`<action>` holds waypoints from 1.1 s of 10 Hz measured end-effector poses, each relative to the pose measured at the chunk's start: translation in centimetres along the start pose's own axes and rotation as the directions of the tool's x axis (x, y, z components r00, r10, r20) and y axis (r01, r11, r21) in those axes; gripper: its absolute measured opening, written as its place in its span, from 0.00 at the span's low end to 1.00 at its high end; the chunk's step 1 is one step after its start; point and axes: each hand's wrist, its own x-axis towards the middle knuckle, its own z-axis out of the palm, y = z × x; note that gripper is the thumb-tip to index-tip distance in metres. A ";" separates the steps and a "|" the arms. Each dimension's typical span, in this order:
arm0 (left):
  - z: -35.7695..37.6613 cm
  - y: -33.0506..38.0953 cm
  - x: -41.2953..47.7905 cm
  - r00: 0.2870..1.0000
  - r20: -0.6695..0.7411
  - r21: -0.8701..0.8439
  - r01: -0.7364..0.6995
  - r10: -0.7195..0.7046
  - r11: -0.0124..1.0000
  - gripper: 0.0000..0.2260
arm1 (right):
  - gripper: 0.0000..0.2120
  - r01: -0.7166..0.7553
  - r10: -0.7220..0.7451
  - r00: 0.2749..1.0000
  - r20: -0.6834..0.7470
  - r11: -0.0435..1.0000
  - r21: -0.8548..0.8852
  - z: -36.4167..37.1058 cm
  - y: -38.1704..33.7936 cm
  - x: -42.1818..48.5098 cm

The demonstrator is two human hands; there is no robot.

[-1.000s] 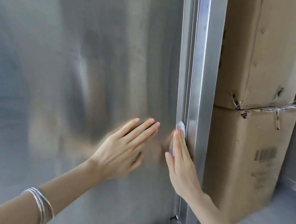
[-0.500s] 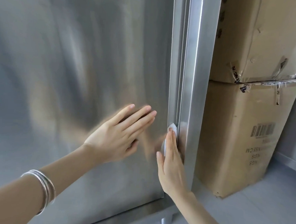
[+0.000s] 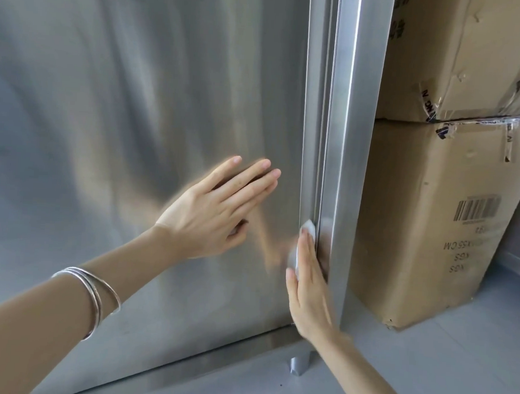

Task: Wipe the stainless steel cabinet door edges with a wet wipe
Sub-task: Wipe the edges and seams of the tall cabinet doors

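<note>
A brushed stainless steel cabinet door fills the left of the view. Its right vertical edge meets the steel corner post. My left hand lies flat on the door face with straight fingers. My right hand presses a white wet wipe against the door's right edge, low down, with straight fingers. Only the wipe's top and left rim show past the fingers.
Two stacked cardboard boxes stand right beside the post, the lower one with a barcode. A grey floor runs below. A short steel cabinet foot stands under the door's bottom rail. Silver bangles circle my left wrist.
My right hand has slid the wipe down the door's right edge toward the bottom. The view has tilted down, showing the cabinet foot and more floor. My left hand stays flat on the door.
</note>
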 end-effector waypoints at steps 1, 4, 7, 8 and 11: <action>-0.1 -0.2 0.0 1.000 -0.014 -0.048 -0.008 0.007 0.999 0.28 | 0.27 -0.005 0.007 0.998 -0.058 0.999 0.039 0.2 -0.6 2.6; -0.1 9.2 -3.6 0.979 0.149 -0.275 -0.096 0.141 0.957 0.34 | 0.29 -0.185 0.184 0.978 0.094 0.983 0.000 3.7 1.3 -8.6; 0.1 11.7 -6.6 0.969 0.244 -0.295 0.027 0.048 0.955 0.29 | 0.21 -0.296 0.314 0.927 0.203 0.948 -0.118 3.3 2.6 -10.6; -0.4 11.9 -7.1 0.961 0.275 -0.278 0.039 0.041 0.960 0.28 | 0.20 -0.339 0.387 0.890 0.241 0.916 -0.217 2.3 2.8 -10.1; -3.0 11.6 -10.0 0.947 0.322 -0.443 0.137 0.014 0.886 0.30 | 0.14 0.047 0.086 0.810 0.581 0.976 -0.211 -2.7 2.2 -9.9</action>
